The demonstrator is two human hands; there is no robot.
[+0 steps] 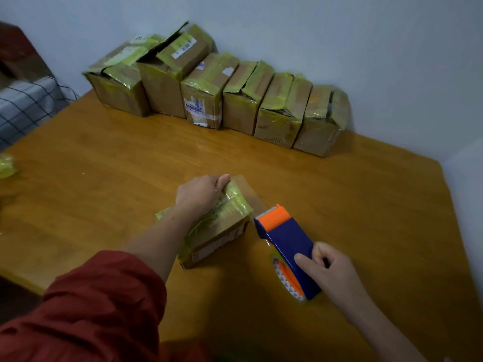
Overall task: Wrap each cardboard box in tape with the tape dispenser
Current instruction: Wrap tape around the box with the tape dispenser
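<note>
A: Wall?
B: Plain wall [339, 35], pale blue-grey, runs along the far edge of the table [104, 165].
A: Table surface?
B: Wood, orange-brown, glossy, grain visible. Soft sheen; light dim and even.
A: Left side?
B: Checked fabric [23, 105], pale with dark grid lines, just beside the table's far-left corner. Above it, dark red-brown furniture [15, 53], blurred; type undetermined.
A: Floor?
B: Dark floor [15, 299] below the table's near-left edge; detail not resolvable.

Blue and orange tape dispenser [286, 246]; brown boxes [219, 100] under yellowish tape; honey-orange wood-grain surface [104, 178]; red sleeve [91, 309]; seemingly checked blue-white cloth [23, 105]
</note>
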